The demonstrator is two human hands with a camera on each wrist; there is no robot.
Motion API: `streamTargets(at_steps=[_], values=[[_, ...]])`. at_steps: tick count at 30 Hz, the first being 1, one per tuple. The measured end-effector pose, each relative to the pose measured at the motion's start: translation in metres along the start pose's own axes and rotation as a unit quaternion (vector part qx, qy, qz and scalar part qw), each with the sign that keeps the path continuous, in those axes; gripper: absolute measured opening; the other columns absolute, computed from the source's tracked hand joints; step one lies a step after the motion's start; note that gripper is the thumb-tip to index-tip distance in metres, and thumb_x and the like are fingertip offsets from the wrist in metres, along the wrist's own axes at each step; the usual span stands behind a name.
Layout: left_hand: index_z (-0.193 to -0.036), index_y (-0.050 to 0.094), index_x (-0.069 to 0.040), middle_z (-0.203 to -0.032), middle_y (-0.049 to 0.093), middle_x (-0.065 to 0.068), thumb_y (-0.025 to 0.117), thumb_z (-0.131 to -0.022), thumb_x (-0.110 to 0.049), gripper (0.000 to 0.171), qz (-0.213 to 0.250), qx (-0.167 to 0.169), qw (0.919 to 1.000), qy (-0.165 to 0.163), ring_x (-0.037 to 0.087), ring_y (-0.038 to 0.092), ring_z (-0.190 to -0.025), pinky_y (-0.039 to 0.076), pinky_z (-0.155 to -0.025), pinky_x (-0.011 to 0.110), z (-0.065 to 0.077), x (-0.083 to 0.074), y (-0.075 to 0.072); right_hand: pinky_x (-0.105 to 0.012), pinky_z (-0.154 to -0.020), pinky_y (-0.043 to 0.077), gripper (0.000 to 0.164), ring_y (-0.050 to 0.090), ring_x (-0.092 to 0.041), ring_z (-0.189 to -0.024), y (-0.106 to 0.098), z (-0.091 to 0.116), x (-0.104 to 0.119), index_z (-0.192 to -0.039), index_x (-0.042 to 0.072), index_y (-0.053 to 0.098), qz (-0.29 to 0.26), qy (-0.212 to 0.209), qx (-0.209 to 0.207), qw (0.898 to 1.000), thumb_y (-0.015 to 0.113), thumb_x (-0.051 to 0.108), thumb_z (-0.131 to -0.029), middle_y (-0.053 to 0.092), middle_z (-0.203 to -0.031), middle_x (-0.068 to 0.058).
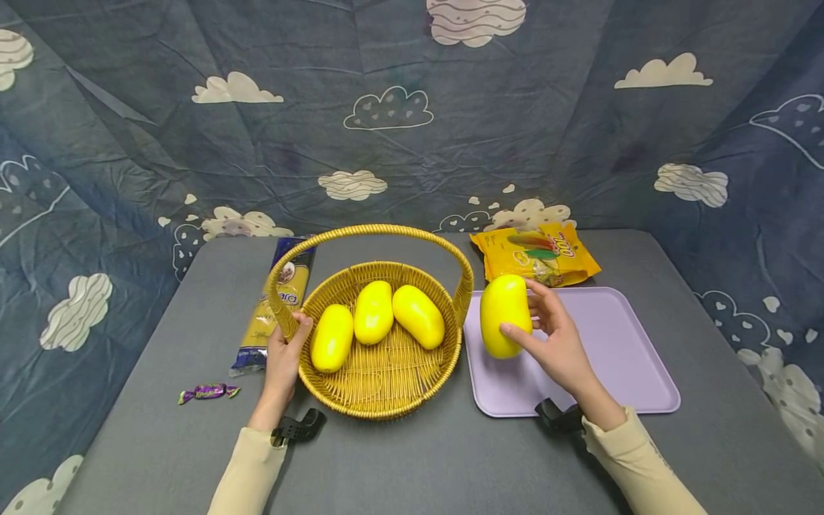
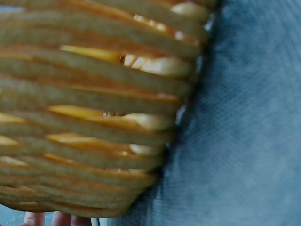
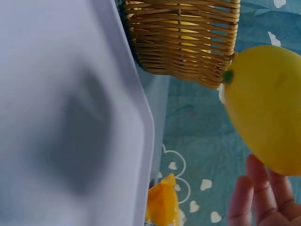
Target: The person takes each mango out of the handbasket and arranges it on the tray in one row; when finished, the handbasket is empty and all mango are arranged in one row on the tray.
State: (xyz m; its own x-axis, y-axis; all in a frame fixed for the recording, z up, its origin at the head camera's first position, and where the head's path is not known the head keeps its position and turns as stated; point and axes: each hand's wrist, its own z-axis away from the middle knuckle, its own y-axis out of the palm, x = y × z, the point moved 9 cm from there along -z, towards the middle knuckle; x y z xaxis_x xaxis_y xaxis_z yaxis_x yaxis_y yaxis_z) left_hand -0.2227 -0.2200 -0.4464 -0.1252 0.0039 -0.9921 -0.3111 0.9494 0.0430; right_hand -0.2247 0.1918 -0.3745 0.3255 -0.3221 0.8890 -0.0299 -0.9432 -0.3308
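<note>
My right hand [image 1: 558,342] holds a yellow mango [image 1: 505,316] between thumb and fingers, raised over the left part of a lilac tray [image 1: 618,350]. In the right wrist view the mango [image 3: 268,108] shows a small green stem spot, with fingertips [image 3: 261,186] against its underside. A woven basket [image 1: 386,408] with an arched handle stands left of the tray. Inside it lie three more mangoes [image 1: 373,312]. My left hand [image 1: 283,357] grips the basket's left rim at the foot of the handle. The basket's slats [image 2: 94,103] fill most of the left wrist view.
Behind the tray lies a yellow bag [image 1: 541,254] of packaged food. A blue and yellow pasta packet [image 1: 273,315] rests left of the basket, partly behind the left hand. A purple wrapped candy [image 1: 209,392] sits at the front left of the grey table [image 1: 412,472].
</note>
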Motion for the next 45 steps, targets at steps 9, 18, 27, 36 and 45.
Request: streamTargets(at_steps=[9, 18, 27, 36, 45], values=[[-0.099, 0.054, -0.004, -0.088, 0.054, -0.002, 0.059, -0.095, -0.016, 0.013, -0.003, 0.001, 1.0000, -0.005, 0.014, 0.048, -0.083, 0.038, -0.079, 0.023, -0.001, 0.003, 0.000, -0.033, -0.074, 0.042, 0.069, 0.048, -0.025, -0.092, 0.011, -0.001, -0.028, -0.143, 0.014, 0.035, 0.030, 0.094, 0.063, 0.993, 0.072, 0.017, -0.085, 0.055, -0.110, -0.016], [-0.100, 0.054, -0.002, -0.087, 0.053, -0.002, 0.059, -0.095, -0.016, 0.016, -0.006, 0.001, 1.0000, -0.006, 0.014, 0.047, -0.083, 0.037, -0.077, 0.023, -0.001, 0.003, 0.000, -0.037, -0.075, 0.044, 0.071, 0.051, -0.027, -0.095, 0.023, 0.004, -0.047, -0.143, 0.011, 0.034, 0.046, 0.152, 0.111, 0.981, 0.072, 0.027, -0.086, 0.055, -0.113, -0.019], [-0.099, 0.053, -0.002, -0.087, 0.051, 0.000, 0.058, -0.096, -0.015, 0.015, -0.009, 0.003, 0.9999, -0.005, 0.014, 0.046, -0.082, 0.037, -0.077, 0.023, 0.000, 0.002, 0.000, -0.033, -0.072, 0.045, 0.073, 0.051, -0.028, -0.095, 0.027, 0.005, -0.059, -0.141, 0.005, 0.034, 0.072, 0.193, 0.124, 0.971, 0.070, 0.037, -0.086, 0.055, -0.112, -0.021], [-0.100, 0.052, -0.001, -0.087, 0.051, 0.000, 0.058, -0.096, -0.016, 0.017, -0.011, 0.006, 0.9999, -0.006, 0.014, 0.046, -0.082, 0.037, -0.077, 0.023, 0.000, 0.003, 0.000, -0.033, -0.069, 0.045, 0.078, 0.049, -0.027, -0.091, 0.031, 0.004, -0.072, -0.141, 0.002, 0.034, 0.105, 0.222, 0.137, 0.960, 0.068, 0.045, -0.085, 0.051, -0.109, -0.019], [-0.100, 0.051, -0.001, -0.087, 0.050, 0.001, 0.057, -0.096, -0.016, 0.017, -0.011, 0.010, 0.9999, -0.006, 0.015, 0.045, -0.082, 0.037, -0.076, 0.024, 0.000, 0.002, 0.001, -0.032, -0.067, 0.045, 0.080, 0.050, -0.025, -0.085, 0.034, 0.002, -0.076, -0.141, 0.002, 0.035, 0.128, 0.235, 0.147, 0.952, 0.067, 0.048, -0.085, 0.051, -0.109, -0.017]])
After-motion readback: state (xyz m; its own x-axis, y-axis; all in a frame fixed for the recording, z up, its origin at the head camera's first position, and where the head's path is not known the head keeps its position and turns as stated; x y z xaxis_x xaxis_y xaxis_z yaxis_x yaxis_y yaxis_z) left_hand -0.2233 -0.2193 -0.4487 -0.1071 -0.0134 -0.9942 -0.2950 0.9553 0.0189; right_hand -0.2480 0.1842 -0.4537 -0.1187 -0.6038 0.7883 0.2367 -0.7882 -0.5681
